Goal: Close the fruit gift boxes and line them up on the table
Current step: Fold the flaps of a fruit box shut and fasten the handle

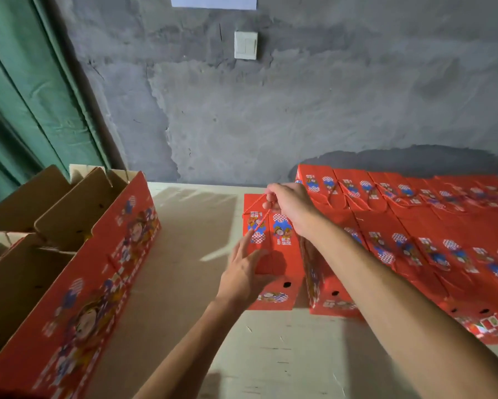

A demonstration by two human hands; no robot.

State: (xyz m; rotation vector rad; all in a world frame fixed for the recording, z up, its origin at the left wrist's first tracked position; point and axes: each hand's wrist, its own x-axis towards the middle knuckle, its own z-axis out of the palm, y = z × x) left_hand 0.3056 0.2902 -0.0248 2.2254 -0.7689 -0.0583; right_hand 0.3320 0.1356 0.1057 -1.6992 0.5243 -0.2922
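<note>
Pale table (184, 226) under you: your right hand (292, 207) pinches the rope handle (260, 217) of the closed red box (282, 263) mid-table, left of the lined-up boxes (429, 240); your left hand (246, 272) rests flat-fingered on its lid.

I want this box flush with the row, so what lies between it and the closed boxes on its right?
Nothing visible. The box stands beside the row, with only a narrow gap. The right hand pinches its cord; the left hand rests on its lid.
</note>
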